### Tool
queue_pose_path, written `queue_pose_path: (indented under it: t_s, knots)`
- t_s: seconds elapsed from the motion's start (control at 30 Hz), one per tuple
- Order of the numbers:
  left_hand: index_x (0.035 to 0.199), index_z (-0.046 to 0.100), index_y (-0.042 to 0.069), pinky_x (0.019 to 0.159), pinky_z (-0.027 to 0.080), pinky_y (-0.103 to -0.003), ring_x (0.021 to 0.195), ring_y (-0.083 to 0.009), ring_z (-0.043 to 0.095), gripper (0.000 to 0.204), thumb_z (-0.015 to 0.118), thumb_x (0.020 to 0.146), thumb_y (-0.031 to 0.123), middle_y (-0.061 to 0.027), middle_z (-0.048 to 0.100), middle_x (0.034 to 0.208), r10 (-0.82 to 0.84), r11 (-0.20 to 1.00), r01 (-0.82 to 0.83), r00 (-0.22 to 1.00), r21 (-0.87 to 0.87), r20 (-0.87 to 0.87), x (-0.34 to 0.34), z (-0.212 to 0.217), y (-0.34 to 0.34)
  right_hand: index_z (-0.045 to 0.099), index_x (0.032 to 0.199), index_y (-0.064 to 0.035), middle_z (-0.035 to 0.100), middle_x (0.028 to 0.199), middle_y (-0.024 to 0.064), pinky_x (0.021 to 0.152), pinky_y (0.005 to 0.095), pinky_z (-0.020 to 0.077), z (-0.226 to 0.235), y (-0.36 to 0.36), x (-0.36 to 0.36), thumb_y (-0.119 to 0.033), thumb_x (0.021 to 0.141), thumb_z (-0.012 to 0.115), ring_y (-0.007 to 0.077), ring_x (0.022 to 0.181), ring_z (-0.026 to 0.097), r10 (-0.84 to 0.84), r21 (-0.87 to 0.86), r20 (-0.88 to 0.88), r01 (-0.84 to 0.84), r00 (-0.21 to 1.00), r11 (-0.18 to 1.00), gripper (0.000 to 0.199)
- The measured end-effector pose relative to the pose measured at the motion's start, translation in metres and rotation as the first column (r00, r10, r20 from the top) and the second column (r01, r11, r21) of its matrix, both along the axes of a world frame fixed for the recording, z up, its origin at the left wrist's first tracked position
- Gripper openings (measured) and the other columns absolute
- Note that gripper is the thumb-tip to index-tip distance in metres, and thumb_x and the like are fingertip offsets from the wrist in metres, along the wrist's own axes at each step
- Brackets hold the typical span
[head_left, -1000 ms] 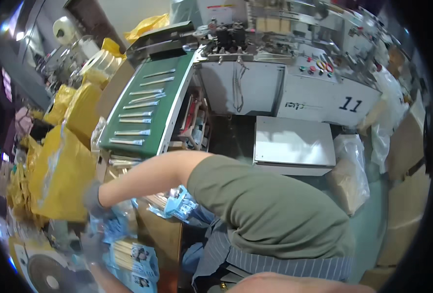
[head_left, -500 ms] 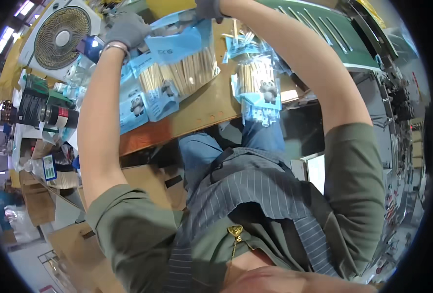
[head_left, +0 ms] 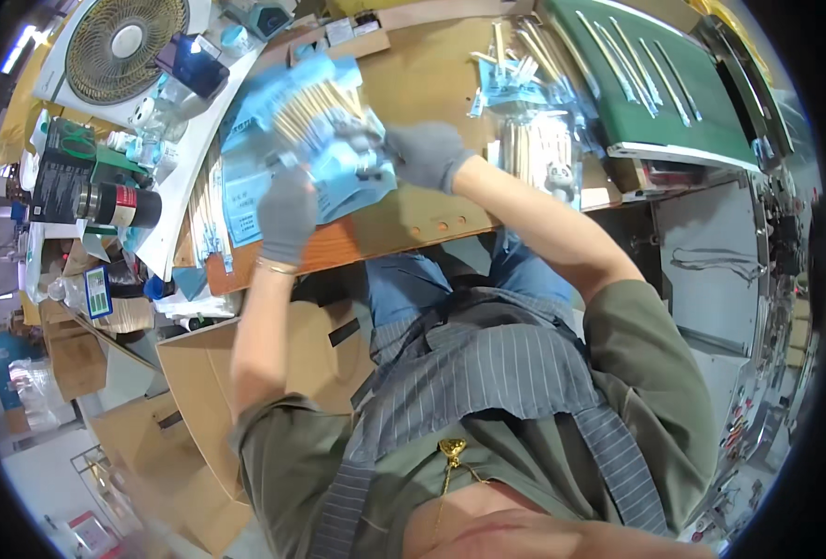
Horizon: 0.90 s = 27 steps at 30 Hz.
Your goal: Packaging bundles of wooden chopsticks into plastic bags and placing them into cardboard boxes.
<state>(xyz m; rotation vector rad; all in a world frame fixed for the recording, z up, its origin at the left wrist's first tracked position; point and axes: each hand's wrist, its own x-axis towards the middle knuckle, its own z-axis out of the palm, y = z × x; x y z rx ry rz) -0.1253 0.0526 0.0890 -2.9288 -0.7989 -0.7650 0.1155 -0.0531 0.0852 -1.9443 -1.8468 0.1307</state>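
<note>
Both my hands wear grey gloves and hold one stack of blue packets of wooden chopsticks above a wooden worktable. My left hand grips the stack's near left edge. My right hand clamps its right side. The sticks' pale tips fan out toward the far left. More blue packets lie on the table left of my left hand.
A second pile of packets lies to the right, by a green conveyor belt carrying loose sticks. A white fan, a black flask and small clutter stand far left. Open cardboard boxes sit on the floor beside my knees.
The view swung from the machine side down onto the table. My hands came together from spread-apart reaches and now hold one packet stack between them near the table's middle.
</note>
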Motion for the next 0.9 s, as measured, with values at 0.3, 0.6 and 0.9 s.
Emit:
queue_pose_path:
  t_s: [0.3, 0.6, 0.9]
  knots:
    - [0.1, 0.061, -0.001, 0.069, 0.046, -0.027, 0.077, -0.0158, 0.057, 0.038, 0.059, 0.086, 0.034, -0.0111, 0.063, 0.091, 0.605, 0.367, 0.077, 0.737, -0.927, 0.3, -0.015, -0.054, 0.004, 0.063, 0.103, 0.0031, 0.064, 0.105, 0.0219, 0.072, 0.0367, 0.0527, -0.037, 0.1, -0.023, -0.056, 0.061, 0.076, 0.0281, 0.09, 0.065, -0.536, -0.426, -0.318, 0.387, 0.782, 0.817, 0.073]
    - [0.127, 0.041, -0.001, 0.075, 0.048, -0.031, 0.098, -0.0222, 0.054, 0.065, 0.072, 0.078, 0.029, -0.0134, 0.051, 0.109, 0.464, 0.726, -0.075, 0.787, -0.683, 0.406, 0.017, 0.006, -0.098, 0.068, 0.091, -0.0004, 0.065, 0.079, 0.0109, 0.058, 0.0289, 0.0461, -0.071, 0.059, 0.013, -0.026, 0.081, 0.061, 0.0161, 0.066, 0.058, -0.478, -0.463, -0.815, 0.127, 0.328, 0.877, 0.028]
    - [0.112, 0.053, 0.004, 0.081, 0.046, -0.042, 0.095, -0.0372, 0.054, 0.04, 0.062, 0.073, 0.009, -0.0168, 0.054, 0.105, 0.277, 0.953, -0.203, 0.886, -0.225, 0.373, 0.027, -0.058, -0.081, 0.06, 0.104, -0.0096, 0.058, 0.105, 0.0154, 0.083, 0.0406, 0.0443, -0.012, -0.051, -0.067, -0.024, 0.072, 0.066, 0.0279, 0.1, 0.057, -0.052, 0.412, 0.221, -0.045, 0.974, 0.91, 0.035]
